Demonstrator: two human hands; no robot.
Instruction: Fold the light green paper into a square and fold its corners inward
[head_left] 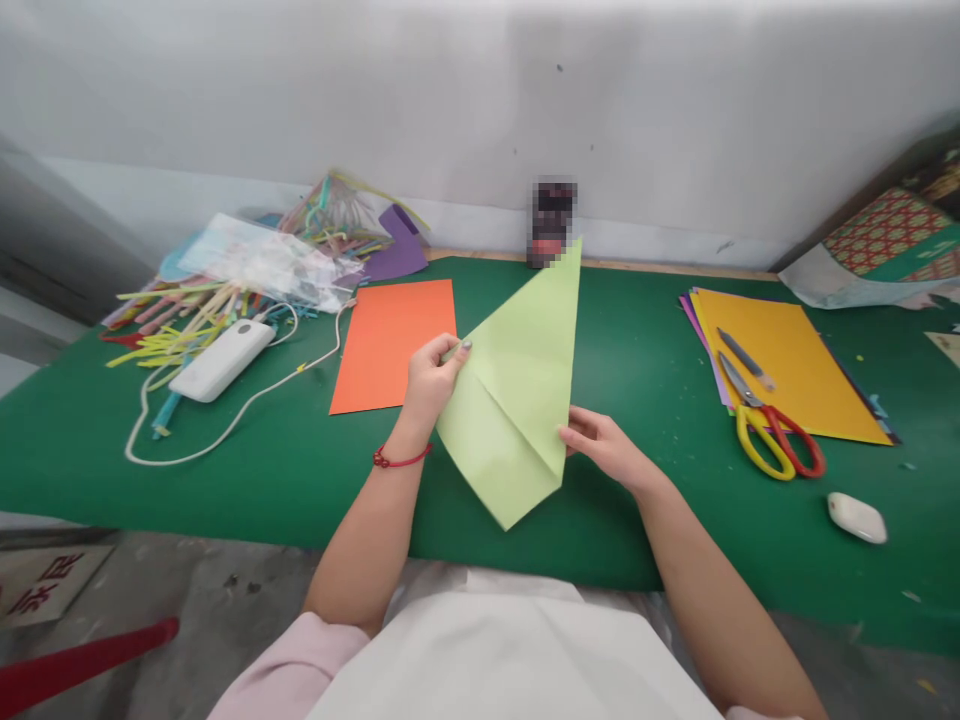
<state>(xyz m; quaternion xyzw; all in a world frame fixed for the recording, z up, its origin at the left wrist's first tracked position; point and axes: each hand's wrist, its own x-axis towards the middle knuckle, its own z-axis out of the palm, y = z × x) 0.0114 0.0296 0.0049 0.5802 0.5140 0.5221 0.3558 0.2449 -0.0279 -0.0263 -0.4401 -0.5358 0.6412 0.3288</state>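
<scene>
A light green sheet of paper (pixel 517 390) with a diagonal fold is held up over the green table, its long point aimed away from me. My left hand (pixel 435 370) pinches its left edge, the thumb on top and the other fingers partly hidden behind. On the opposite edge, my right hand (pixel 596 440) grips the paper near its lower right corner between thumb and fingers. An orange sheet (pixel 397 340) lies flat on the table just beyond my left hand.
Scissors (pixel 757 400) and a pen-like cutter (pixel 746 358) rest on stacked coloured paper (pixel 817 370) at right, near a small white case (pixel 856 517). At left are a white power bank (pixel 223 360) with its cable and a heap of paper strips (pixel 202 315). A phone-like object (pixel 551 215) leans against the wall.
</scene>
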